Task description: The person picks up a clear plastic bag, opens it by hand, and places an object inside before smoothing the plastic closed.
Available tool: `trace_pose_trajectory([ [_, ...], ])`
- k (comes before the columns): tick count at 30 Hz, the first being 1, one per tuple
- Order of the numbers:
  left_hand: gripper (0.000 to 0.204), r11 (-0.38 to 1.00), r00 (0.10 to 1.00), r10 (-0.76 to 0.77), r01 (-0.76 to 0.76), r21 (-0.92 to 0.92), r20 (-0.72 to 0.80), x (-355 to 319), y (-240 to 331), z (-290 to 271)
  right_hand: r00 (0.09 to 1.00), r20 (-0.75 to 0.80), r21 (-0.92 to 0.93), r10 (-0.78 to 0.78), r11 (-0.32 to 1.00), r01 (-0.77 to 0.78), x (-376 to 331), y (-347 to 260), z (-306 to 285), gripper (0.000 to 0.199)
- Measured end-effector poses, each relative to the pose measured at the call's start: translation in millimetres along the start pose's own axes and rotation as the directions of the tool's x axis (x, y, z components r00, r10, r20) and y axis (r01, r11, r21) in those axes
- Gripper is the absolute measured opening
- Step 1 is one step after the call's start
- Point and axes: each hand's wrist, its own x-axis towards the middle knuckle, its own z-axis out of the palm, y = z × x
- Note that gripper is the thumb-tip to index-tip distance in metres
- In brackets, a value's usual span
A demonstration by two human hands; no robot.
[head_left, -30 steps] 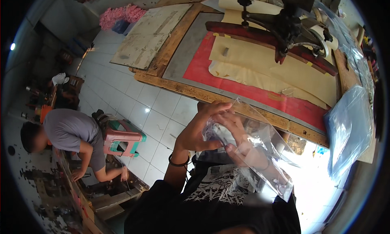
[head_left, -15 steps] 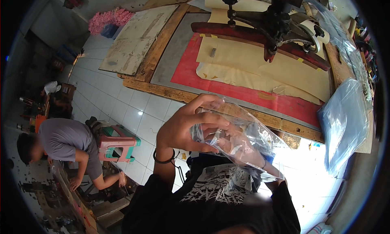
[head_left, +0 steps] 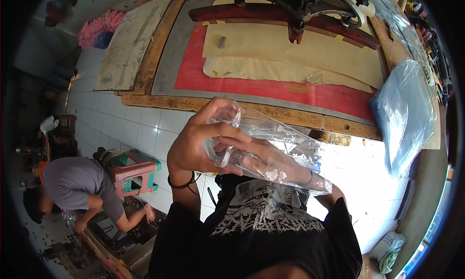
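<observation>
A clear plastic bag with a shiny, creased surface is held up in front of my chest. My left hand, a dark band at its wrist, curls its fingers around the bag's left end. Through the film shows my right hand, its fingers reaching left toward the left hand's fingers. The bag extends over the right wrist; whether that hand is inside the bag or behind it I cannot tell. Glare and folds blur the right fingertips.
Beyond my hands stands a wood-edged worktable with a red sheet and tan paper under a dark press arm. Clear plastic sheets hang over its right corner. At left, a person bends beside a pink-and-green stool.
The view has shifted, so the table sits higher and further left. My hands still hold the bag, which has turned slightly flatter. The left fingers reach a little further over it.
</observation>
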Motion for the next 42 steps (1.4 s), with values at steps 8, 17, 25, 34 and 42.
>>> trace_pose_trajectory([
  [8, 0.051, 0.991, 0.999, 0.015, -0.008, -0.137, 0.05, 2, -11, 9, 0.998, -0.054, -0.137, -0.021, 0.99, 0.014, -5, 4, 1, 0.058],
  [17, 0.035, 0.985, 0.984, 0.137, -0.122, -0.123, 0.118, 17, -9, 6, 0.996, -0.093, -0.107, -0.017, 0.994, 0.008, -5, 5, -4, 0.058],
  [25, 0.019, 0.993, 0.995, 0.096, -0.093, -0.076, 0.035, 21, 1, -3, 0.994, -0.108, -0.062, -0.009, 0.998, 0.003, -3, 13, -7, 0.059],
  [34, 0.035, 0.967, 0.959, 0.214, -0.235, -0.1, -0.184, 60, 9, -12, 0.974, -0.221, -0.07, -0.057, 0.997, 0.043, -2, -6, -30, 0.06],
  [42, 0.047, 0.956, 0.958, 0.286, -0.284, -0.075, 0.017, 68, 10, -38, 0.967, -0.249, -0.079, -0.057, 0.996, 0.038, -10, -9, -38, 0.06],
])
